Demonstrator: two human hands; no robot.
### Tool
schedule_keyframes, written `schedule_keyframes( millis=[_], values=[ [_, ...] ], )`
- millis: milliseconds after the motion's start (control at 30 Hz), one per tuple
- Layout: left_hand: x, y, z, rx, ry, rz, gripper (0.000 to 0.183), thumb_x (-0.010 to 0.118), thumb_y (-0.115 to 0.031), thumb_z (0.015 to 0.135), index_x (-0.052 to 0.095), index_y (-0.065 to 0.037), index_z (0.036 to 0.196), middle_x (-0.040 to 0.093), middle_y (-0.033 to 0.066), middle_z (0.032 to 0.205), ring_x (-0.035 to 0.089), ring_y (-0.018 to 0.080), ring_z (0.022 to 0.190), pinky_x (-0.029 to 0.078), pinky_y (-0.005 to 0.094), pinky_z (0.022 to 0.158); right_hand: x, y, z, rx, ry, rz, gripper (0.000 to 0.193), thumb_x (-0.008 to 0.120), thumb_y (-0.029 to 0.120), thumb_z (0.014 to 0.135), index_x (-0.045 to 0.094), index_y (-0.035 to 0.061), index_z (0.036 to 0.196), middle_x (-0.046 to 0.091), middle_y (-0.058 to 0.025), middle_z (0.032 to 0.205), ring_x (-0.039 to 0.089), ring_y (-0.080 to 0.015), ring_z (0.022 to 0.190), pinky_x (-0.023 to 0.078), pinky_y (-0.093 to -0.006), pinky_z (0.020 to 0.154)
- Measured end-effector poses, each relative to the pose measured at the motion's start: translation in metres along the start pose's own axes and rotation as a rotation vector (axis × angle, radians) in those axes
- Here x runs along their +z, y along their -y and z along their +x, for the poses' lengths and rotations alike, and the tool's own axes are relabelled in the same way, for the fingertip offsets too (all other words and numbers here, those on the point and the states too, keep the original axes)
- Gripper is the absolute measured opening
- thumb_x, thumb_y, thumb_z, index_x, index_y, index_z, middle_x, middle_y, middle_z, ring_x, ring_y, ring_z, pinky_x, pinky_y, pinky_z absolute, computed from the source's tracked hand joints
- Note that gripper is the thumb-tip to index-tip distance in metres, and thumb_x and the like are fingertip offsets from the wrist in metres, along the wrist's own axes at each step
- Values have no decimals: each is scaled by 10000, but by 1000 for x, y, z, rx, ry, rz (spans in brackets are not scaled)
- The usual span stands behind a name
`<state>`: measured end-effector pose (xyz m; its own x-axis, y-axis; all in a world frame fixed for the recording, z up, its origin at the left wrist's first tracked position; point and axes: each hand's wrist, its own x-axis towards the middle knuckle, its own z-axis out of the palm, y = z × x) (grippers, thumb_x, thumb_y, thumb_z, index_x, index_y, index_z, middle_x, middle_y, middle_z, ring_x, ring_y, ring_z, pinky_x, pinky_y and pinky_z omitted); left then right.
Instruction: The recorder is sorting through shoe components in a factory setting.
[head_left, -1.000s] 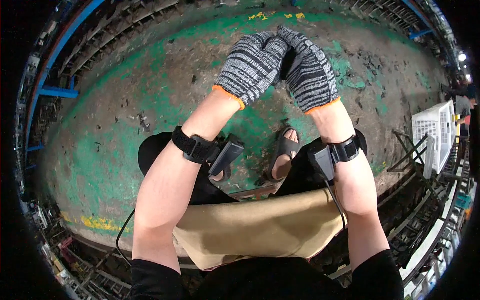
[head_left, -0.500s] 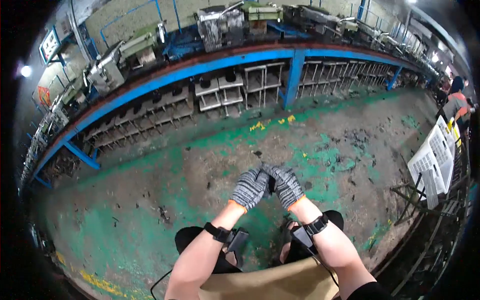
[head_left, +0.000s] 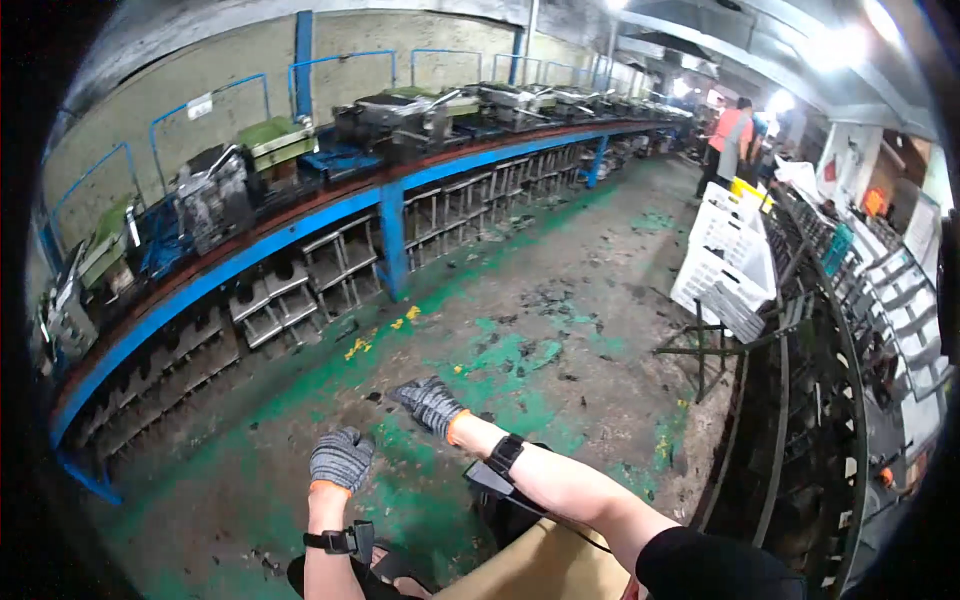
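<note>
Both my hands wear grey-and-black knit gloves with orange cuffs, held apart over the worn green floor (head_left: pixel 530 390). My left hand (head_left: pixel 342 458) is closed, its fingers curled in. Whatever it may hold is hidden. Farther forward and to the right, my right hand (head_left: pixel 430 405) points left with its fingers bent and pressed together. Its fingertips are dark, and I cannot make out anything in them. Black straps with small dark boxes circle both wrists. A tan apron (head_left: pixel 540 565) covers my lap.
A long blue-framed bench (head_left: pixel 392 235) carrying machines runs along the left wall, with metal racks beneath. To the right, stacked white crates (head_left: pixel 722 250) stand by a dark metal stand (head_left: pixel 700 350) and rail. A person (head_left: pixel 733 135) in orange and grey stands in the far aisle.
My hands have separated from where they met in front of me. The view has swung right and up, bringing more of the aisle, crates and right-hand rail into sight.
</note>
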<state>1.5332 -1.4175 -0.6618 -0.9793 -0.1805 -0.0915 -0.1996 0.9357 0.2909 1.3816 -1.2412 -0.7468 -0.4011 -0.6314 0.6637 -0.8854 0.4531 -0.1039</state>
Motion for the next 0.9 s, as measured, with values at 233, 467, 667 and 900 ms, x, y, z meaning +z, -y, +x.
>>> schedule_keyframes(
  millis=[233,467,667,900],
  values=[
    [31,12,-6,56,223,-50,434,597,-403,857,695,-22,1039,678,212,1046,647,379,977,511,434,873,-24,-37,-9,1218,326,1132,240,575,246,937,663,52,825,513,-69,531,581,-180,461,479,-393,475],
    [38,5,-16,122,327,35,481,597,-402,846,647,-51,1171,648,203,1160,621,366,1057,487,430,936,-18,-69,-45,1215,481,691,392,632,396,863,690,10,900,646,-131,668,673,-278,600,537,-412,556],
    [49,15,-15,163,364,35,502,581,-402,850,619,-69,1223,641,206,1169,614,373,1064,486,440,935,-1,-66,-40,772,629,246,330,574,248,864,645,78,1139,647,-220,1088,642,-331,1008,492,-425,912],
    [45,-1,-7,213,389,135,502,553,-406,890,598,-43,1234,662,222,1086,630,378,1013,496,452,896,-1,-92,-39,191,719,-325,506,669,126,780,577,130,1278,690,-132,971,689,-247,724,521,-390,625]
  ],
)
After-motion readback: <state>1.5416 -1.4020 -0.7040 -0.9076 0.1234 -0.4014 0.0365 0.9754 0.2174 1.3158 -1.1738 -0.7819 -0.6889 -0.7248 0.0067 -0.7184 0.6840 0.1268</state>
